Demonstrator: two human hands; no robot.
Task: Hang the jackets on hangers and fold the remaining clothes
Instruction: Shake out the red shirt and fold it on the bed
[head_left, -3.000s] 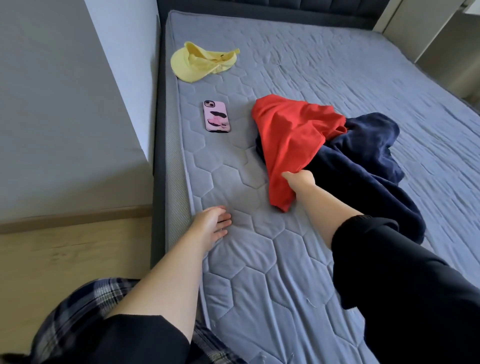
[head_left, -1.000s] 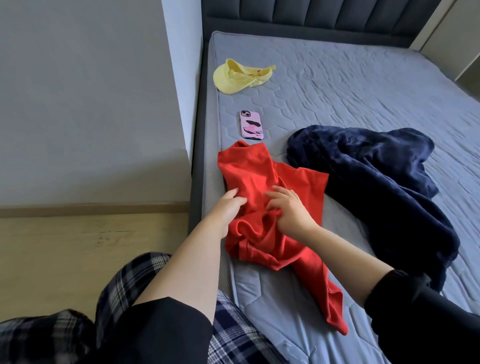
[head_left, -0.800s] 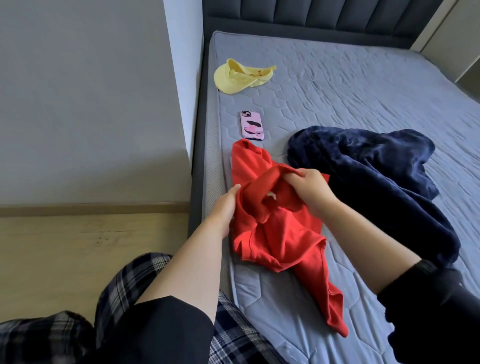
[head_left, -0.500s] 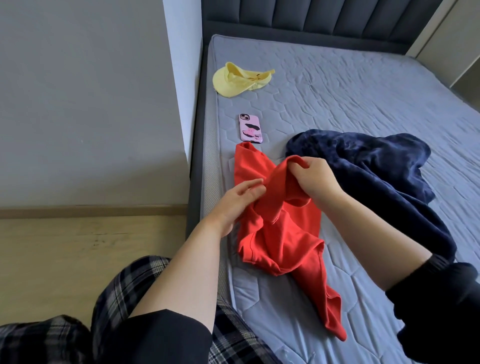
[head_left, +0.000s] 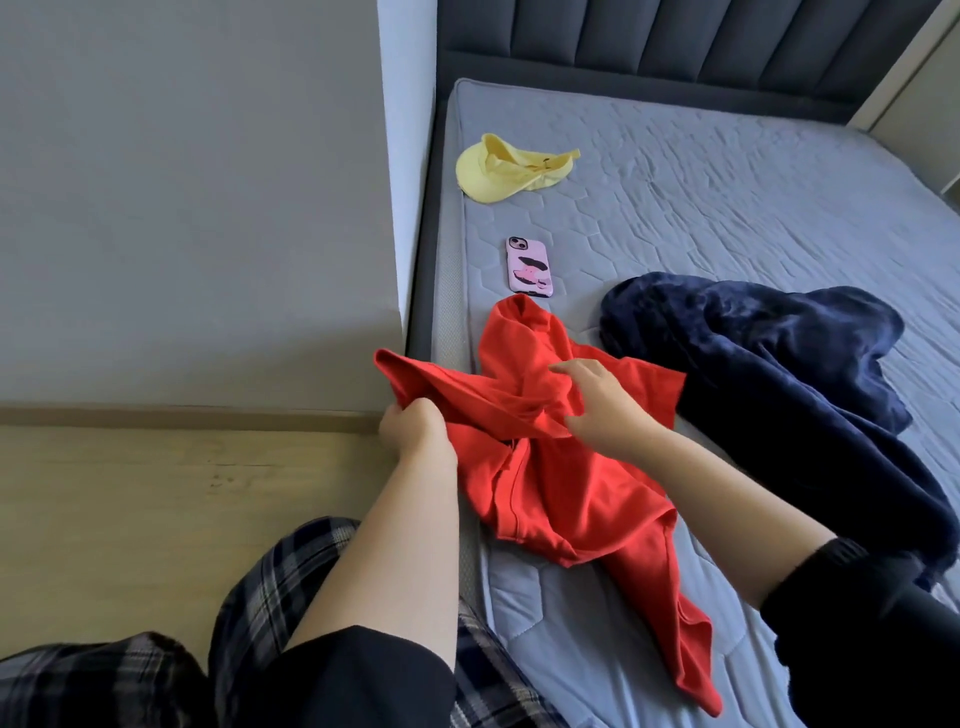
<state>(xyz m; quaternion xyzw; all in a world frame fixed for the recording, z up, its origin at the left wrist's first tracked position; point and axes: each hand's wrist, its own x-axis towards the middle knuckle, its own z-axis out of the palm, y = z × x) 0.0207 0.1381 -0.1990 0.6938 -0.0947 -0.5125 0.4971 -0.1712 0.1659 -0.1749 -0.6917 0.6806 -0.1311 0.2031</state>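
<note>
Red shirt is lying bunched at the bed edge, left hand gripping one end, right hand pinching a fold; imo it's needing spreading flat b4 folding.

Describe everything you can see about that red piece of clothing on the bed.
The red cloth garment looks like thin, soft knit with stitched hems, crumpled. It lies on the grey quilted mattress near its left edge, one narrow end trailing toward the camera. The left hand grips a bunched edge pulled out past the mattress side; the right hand grips folds at its middle. Its far tip lies just short of the pink phone, and its right side meets the navy fleece garment.
</note>
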